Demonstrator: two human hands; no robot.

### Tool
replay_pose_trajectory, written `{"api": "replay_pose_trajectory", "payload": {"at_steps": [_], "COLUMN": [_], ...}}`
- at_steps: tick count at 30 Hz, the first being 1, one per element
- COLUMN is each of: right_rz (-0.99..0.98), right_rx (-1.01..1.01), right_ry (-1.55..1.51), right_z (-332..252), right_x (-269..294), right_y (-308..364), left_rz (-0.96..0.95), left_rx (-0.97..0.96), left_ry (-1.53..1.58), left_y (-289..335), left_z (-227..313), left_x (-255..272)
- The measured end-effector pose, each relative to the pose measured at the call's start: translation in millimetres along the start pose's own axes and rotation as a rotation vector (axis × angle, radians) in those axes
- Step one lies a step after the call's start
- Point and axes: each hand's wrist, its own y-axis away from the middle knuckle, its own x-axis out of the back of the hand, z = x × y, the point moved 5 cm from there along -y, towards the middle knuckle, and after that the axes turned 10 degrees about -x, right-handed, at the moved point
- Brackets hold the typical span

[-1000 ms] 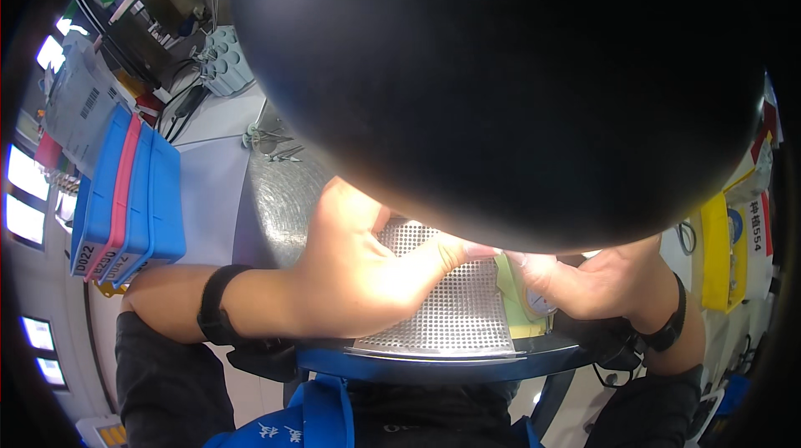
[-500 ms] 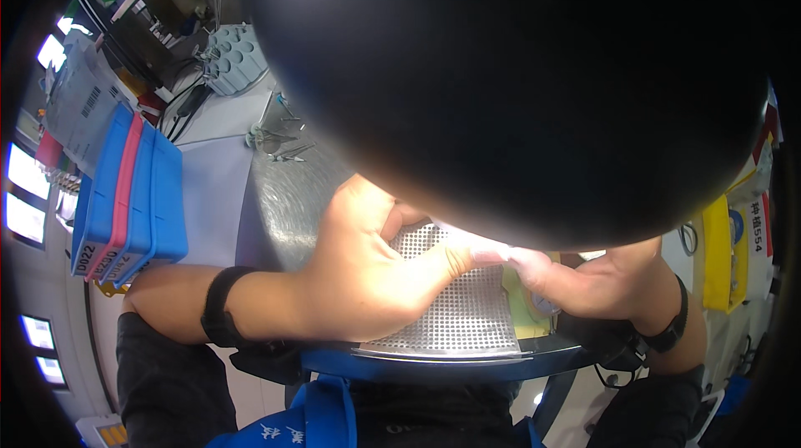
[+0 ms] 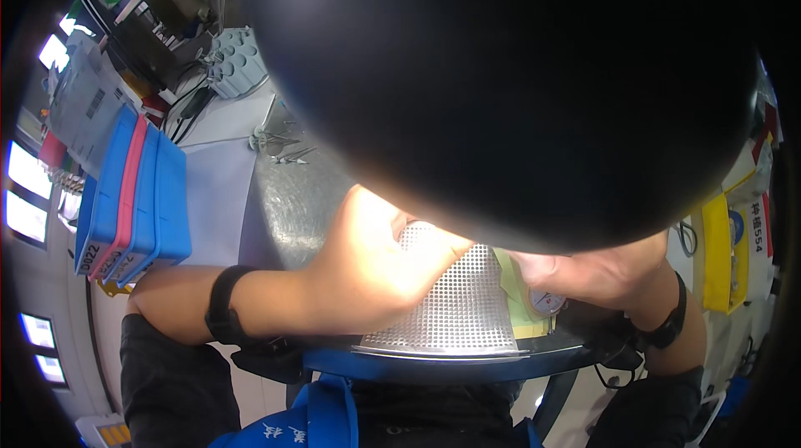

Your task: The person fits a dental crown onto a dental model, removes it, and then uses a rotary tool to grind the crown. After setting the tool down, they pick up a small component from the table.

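Note:
Over a perforated metal plate (image 3: pixel 463 314), my left hand (image 3: pixel 380 260) is curled with its thumb bent inward. A large dark rounded shape (image 3: pixel 517 89) covers its fingertips and anything they hold. My right hand (image 3: pixel 596 273) is closed opposite, its thumb pressed in and the other fingers largely hidden under the same shape. The two hands are slightly apart. Just below the right hand lies a small round dial gauge (image 3: pixel 546 304), beside a yellow-green sheet (image 3: pixel 519 310) at the plate's right edge.
Small mounted rotary bits (image 3: pixel 284 148) lie on the metal bench top (image 3: pixel 292 206). Behind them stands a grey holder with round holes (image 3: pixel 236 62). Stacked blue and pink trays (image 3: pixel 154 193) are at the left. A yellow bin (image 3: pixel 724 256) sits at the right.
My thumbs, which met at the middle, have drawn apart. The left hand has turned inward, and more of the dial gauge shows below the right hand.

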Motion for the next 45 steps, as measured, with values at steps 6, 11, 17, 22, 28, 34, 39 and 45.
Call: {"api": "replay_pose_trajectory", "payload": {"at_steps": [6, 11, 17, 22, 28, 34, 39, 45], "right_rz": [0.02, 0.01, 0.028, 0.076, 0.203, 0.246, 0.112, 0.086], "right_rx": [0.128, 0.084, 0.119, 0.2, 0.356, 0.354, 0.189, 0.108], "right_ry": [0.093, 0.136, 0.158, 0.169, 0.137, 0.086, 0.124, 0.172], "right_z": [1, 8, 16, -1, -35, -41, -48, -47], "right_x": [-5, 8, -3, 6, 34, 41, 47, 44], "right_y": [1, 0, -8, -1, 17, 16, 13, 12], "left_rz": [-0.199, -0.057, -0.097, -0.059, -0.015, -0.089, -0.044, -0.096], "left_rx": [-0.045, -0.082, -0.201, -0.315, -0.39, -0.565, -0.54, -0.563], "left_ry": [-0.058, 0.073, 0.03, 0.135, 0.195, 0.15, 0.271, 0.254], "left_y": [-2, 4, 4, 0, 1, 0, 6, 3], "left_z": [-2, 3, 4, 7, 2, -6, -4, -8], "left_x": [-7, -4, 0, 1, -1, 2, -3, 1]}}
